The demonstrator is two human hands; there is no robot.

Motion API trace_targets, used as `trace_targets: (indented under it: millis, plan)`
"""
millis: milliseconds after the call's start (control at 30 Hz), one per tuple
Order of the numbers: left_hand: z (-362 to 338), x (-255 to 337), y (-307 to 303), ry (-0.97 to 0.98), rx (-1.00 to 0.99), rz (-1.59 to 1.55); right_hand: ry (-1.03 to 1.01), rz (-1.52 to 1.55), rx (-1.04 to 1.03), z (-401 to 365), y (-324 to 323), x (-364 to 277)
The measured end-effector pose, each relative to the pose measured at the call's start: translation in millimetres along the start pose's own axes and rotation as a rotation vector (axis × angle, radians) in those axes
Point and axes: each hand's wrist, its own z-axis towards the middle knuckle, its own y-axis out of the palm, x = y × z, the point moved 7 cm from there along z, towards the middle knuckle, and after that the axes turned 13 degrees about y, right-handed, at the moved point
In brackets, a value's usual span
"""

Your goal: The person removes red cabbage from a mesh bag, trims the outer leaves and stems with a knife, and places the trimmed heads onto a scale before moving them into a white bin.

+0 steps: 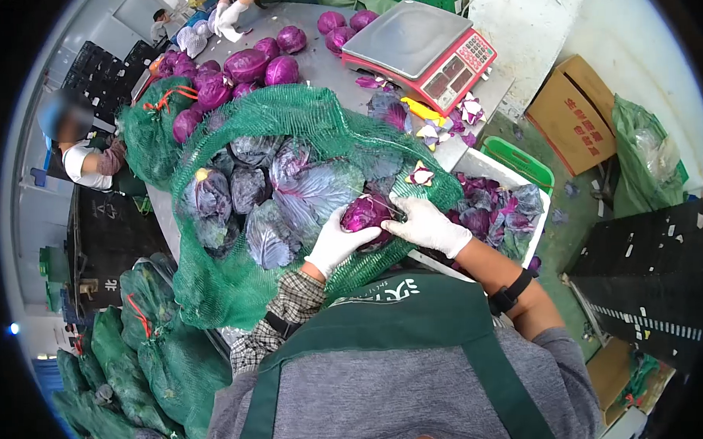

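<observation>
My gloved left hand (340,240) is closed around the side of a shiny purple red cabbage (367,212). Against the cabbage's right side, my gloved right hand (427,226) has its fingers closed on what looks like a small knife (398,212); only a thin strip of it shows, the rest hidden by the fingers. Both hands are over the near right part of an open green mesh bag (234,297). Inside it lie several dull, leafy red cabbages (248,190). A cut stem piece with leaf bases (420,174) rests on the mesh beyond my right hand.
A white bin (539,228) of purple leaves stands at the right. Beyond the bag are a red scale (431,50), a yellow-handled tool (424,112) and peeled cabbages (245,66). Filled mesh bags (171,380) stand at left. Co-workers' gloved hands (227,19) are at the far end.
</observation>
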Motion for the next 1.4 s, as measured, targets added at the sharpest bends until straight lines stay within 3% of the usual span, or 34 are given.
trace_targets:
  millis: [67,133,267,333,367,500,600,667,733,867,967,1000,1067,1133,1267,1300,1333,1400]
  plan:
    - [1.8,11.6,5.7,0.04,0.027,0.099,-0.026,-0.05,0.025,-0.5,-3.1,-3.3]
    - [0.8,16.2,3.6,0.05,0.06,0.393,0.014,-0.02,0.002,-0.8,-3.6,1.9]
    - [-4.9,31.9,10.5,0.063,0.026,0.535,-0.009,0.075,0.05,-2.5,-2.5,12.4]
    - [-3.4,38.6,16.2,0.12,0.017,0.649,-0.138,0.168,0.195,-11.0,-11.2,3.9]
    - [-6.0,41.6,19.0,0.137,-0.003,0.666,-0.101,0.205,0.222,-14.1,-14.7,6.4]
    - [-11.8,57.2,37.8,0.223,-0.059,0.908,-0.117,0.059,0.241,-16.4,-17.2,-4.7]
    - [-11.4,55.5,35.4,0.184,-0.047,0.879,0.064,0.15,0.198,-17.8,-16.5,8.9]
    - [-14.3,55.2,35.9,0.191,-0.048,0.887,0.064,0.138,0.238,-20.8,-20.9,10.5]
    - [-15.4,54.5,38.0,0.199,-0.052,0.895,0.153,0.07,0.102,-21.1,-18.1,12.1]
    - [-13.9,53.0,37.9,0.2,-0.015,0.919,0.095,-0.106,0.254,-22.0,-19.3,8.1]
    - [-14.3,35.8,22.5,0.185,0.044,0.804,0.019,-0.284,0.422,-16.8,-36.4,48.9]
    - [-12.9,31.8,15.3,0.187,0.092,0.69,0.207,-0.198,0.474,-2.9,-38.7,101.1]
    - [-10.8,39.4,13.1,0.144,0.062,0.548,0.109,-0.081,0.455,-9.4,-43.4,108.4]
    - [-15.8,32.3,12.2,0.152,0.087,0.522,-0.077,0.015,0.394,-26.7,-41.2,39.7]
    - [-17.5,39.4,14.0,0.132,0.103,0.585,0.059,0.24,-0.039,-12.0,-11.1,-1.9]
    - [-16.4,32.3,12.5,0.189,0.095,0.589,-0.04,0.194,0.149,-4.1,-4.4,11.6]
    - [-15.7,34.7,12.0,0.189,0.096,0.589,-0.04,0.193,0.148,-0.1,-3.9,16.0]
    - [-17.1,36.3,15.1,0.138,0.059,0.542,0.061,0.456,-0.066,5.2,7.2,29.3]
